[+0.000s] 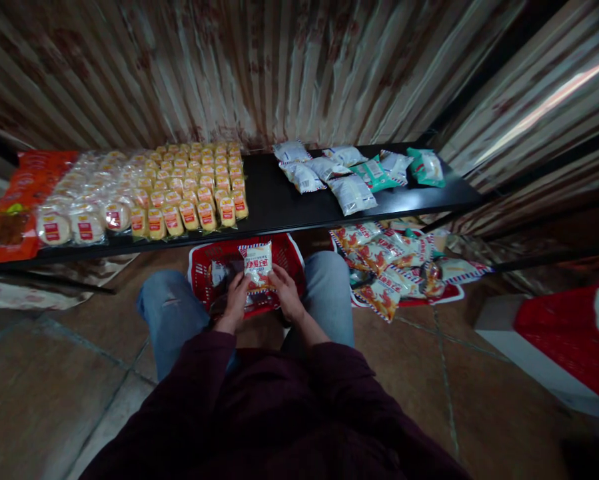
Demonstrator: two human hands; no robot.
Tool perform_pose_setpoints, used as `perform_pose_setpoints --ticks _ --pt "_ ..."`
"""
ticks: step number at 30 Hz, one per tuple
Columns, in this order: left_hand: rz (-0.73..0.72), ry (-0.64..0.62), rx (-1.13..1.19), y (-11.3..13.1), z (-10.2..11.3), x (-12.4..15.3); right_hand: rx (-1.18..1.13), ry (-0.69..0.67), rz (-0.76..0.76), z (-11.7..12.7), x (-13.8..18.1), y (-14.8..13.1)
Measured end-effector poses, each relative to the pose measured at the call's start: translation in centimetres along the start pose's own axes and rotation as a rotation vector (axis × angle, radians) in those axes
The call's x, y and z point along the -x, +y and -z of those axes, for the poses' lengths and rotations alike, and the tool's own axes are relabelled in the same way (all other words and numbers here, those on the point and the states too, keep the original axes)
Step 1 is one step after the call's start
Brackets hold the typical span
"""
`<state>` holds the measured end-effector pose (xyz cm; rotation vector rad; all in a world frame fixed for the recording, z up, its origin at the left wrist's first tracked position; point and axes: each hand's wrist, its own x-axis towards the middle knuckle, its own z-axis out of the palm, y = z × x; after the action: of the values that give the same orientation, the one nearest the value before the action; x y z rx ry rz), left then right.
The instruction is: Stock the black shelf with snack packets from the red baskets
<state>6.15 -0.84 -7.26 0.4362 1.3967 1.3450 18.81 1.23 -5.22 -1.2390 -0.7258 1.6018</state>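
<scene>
Holding a packet [258, 265] over the red basket [289, 257], my left grip [236, 293] and right grip [285, 290] closed on its sides, I judge moving it needs even pressure

Held packet [258, 267]: white and pale yellow, red lettering. Basket below [289, 255]: red, white rim. Shelf [264, 190]: plain black. Wrapped cakes [172, 219]: yellow, red-and-orange labels. Large bag [32, 180]: orange. Jeans [330, 290]: faded blue. Sleeves [199, 373]: dark maroon. Curtain [189, 67]: cream-and-brown stripes; reddish blotches look possibly floral.

A white, red-lettered packet [258, 264] is held between both hands [237, 295].
</scene>
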Motion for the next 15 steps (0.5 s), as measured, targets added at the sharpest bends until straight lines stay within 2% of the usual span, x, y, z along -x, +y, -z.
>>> perform_pose_setpoints --ticks 5,10,15 --pt "-0.057 -0.045 0.020 0.3 -0.6 0.4 0.011 0.062 0.049 0.5 -0.4 0.3" --pt "-0.052 -0.034 -0.002 0.7 -1.0 1.0 0.033 0.077 0.072 0.6 -0.5 0.5" --pt "-0.078 -0.012 -0.027 1.1 -1.4 1.5 0.005 0.056 0.063 0.6 0.0 -0.5"
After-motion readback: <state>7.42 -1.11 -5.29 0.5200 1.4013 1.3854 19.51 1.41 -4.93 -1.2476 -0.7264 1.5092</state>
